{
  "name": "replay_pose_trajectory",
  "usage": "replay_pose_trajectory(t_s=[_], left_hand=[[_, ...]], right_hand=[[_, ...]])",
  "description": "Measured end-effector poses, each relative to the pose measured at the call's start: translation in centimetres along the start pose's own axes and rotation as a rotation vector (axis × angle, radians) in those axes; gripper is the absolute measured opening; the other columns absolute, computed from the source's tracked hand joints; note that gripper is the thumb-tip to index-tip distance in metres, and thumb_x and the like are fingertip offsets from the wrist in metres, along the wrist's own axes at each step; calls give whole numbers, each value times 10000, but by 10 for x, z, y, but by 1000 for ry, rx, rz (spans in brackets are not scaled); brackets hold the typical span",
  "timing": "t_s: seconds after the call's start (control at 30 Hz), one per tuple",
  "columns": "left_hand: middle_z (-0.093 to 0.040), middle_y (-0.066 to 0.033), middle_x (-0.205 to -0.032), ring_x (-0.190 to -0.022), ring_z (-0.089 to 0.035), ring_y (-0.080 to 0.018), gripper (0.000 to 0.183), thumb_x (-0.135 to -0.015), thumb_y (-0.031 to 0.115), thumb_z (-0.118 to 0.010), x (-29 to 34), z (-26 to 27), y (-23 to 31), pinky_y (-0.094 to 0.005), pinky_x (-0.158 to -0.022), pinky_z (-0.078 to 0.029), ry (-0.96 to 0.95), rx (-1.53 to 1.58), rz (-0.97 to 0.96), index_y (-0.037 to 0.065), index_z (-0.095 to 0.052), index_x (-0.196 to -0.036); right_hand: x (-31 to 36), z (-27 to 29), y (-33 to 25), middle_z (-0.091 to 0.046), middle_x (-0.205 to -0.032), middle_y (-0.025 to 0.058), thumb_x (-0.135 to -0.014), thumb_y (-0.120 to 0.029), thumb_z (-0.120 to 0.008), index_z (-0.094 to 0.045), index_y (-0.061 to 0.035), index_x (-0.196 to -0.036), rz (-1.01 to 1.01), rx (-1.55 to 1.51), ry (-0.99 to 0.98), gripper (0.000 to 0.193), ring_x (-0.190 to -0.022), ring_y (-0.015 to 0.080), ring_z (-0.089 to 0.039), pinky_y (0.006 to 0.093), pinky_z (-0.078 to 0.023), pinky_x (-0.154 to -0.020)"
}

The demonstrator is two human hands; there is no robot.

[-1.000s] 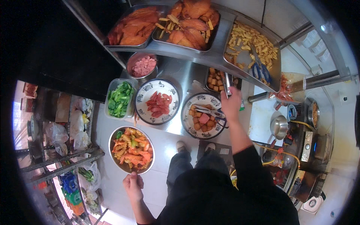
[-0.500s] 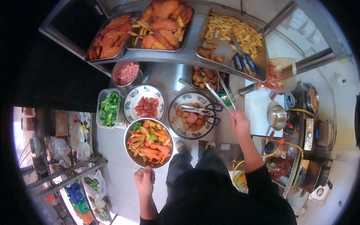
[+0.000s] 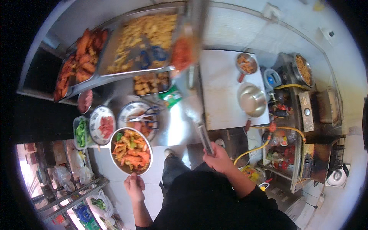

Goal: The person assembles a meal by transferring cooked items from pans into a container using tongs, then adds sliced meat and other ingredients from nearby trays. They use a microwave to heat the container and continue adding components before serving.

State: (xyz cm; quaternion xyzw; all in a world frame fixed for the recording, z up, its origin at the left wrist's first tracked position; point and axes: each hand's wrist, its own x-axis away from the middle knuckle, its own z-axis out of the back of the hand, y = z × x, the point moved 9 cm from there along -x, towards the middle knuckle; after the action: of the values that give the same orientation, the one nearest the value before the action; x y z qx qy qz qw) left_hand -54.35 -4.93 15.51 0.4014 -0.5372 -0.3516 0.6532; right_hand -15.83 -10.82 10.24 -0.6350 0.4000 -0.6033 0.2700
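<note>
My left hand is closed at the near edge of a round metal pan; any handle is hidden inside the fist. Crinkle-cut fries, orange-red pieces and some green vegetable fill it. My right hand grips metal tongs, which point away from me and hold nothing that I can see; their tips are blurred. Just beyond the pan are a patterned plate with scissors lying over browned chunks, and another plate with sliced pink-red meat.
A raised shelf holds trays of fried pieces and fries. Under it sits a tray of browned cubes. Two pans, one bare inside, rest on a white worktop at right. A yellow hose runs near a stove.
My view has swung to the right, so the shelf and plates now lie further left. The tongs have come back from the cube tray, nearer to my body. The pan stays in my left hand.
</note>
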Motion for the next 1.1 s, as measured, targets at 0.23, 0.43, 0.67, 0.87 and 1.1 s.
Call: replay_pose_trajectory(t_s=[0.23,0.43,0.67,0.87,1.1], left_hand=[[-483,-3,-560,-406,-396,-95,384,-1043,313,-561,87,-138,-51,-244,-367,-271,104,206,195,102,-511,-726],[-431,-6,-524,-408,-364,-102,434,-1040,326,-516,134,-215,-50,-274,-378,-258,65,-29,141,98,-498,-671],[-514,-23,-593,-481,-434,-91,387,-1058,290,-565,129,-248,-44,-251,-441,-334,-87,-22,47,65,-519,-746],[-525,0,-621,-522,-442,-68,313,-1058,231,-571,91,-293,-60,-240,-481,-345,-244,-51,31,66,-521,-796],[-580,-13,-630,-508,-468,-92,220,-997,213,-646,68,-397,-57,-281,-478,-379,-283,-454,-259,-5,-646,-963]], right_hand=[[3,294,60,-628,-761,60,-863,-245,-801,-570,-31,-986,98,393,938,338,-670,156,-615,325,-516,-609],[-51,307,108,-709,-936,132,-845,-222,-815,-576,25,-1097,153,84,724,426,-873,246,-697,388,-543,-783],[-78,241,98,-666,-935,101,-931,-54,-704,-512,-14,-1130,112,-161,348,280,-744,180,-686,299,-574,-640],[-7,313,85,-678,-855,79,-854,-241,-824,-569,17,-1110,-27,139,531,443,-668,138,-653,291,-555,-599],[67,414,65,-673,-917,95,-912,-329,-749,-590,-12,-1163,81,384,618,435,-799,185,-637,336,-508,-734]])
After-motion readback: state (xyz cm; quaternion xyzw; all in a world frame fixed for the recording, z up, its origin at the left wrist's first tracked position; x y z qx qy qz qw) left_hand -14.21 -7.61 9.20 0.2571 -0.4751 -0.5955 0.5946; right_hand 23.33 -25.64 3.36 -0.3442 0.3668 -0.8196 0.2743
